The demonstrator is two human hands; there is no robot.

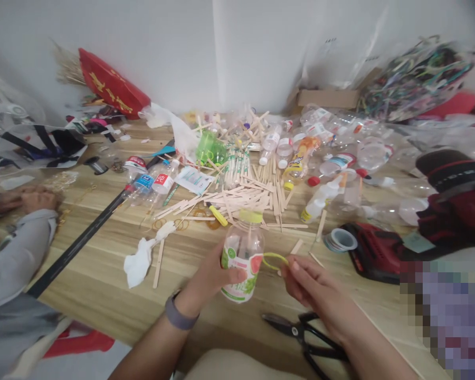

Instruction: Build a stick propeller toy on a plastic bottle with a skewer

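Note:
My left hand (209, 274) is wrapped around a clear plastic bottle (243, 287) with a green and pink fruit label. The bottle stands nearly upright above the table and has a yellow-green cap (251, 216). To its right, my right hand (306, 282) pinches a thin yellow-green loop (276, 255) between thumb and fingers. The loop's far end reaches the bottle's side; whether it is attached there I cannot tell. Below my right hand lies a pair of black-handled scissors (295, 331) on the wooden table (206, 322).
Beyond the bottle lie many flat wooden sticks (245, 198), a yellow utility knife (218, 215) and a crumpled tissue (138, 264). Several plastic bottles (336, 163) crowd the back right. A tape roll (343, 240) sits beside a red-black power tool (374, 253). Another person's hands (37, 198) rest at left.

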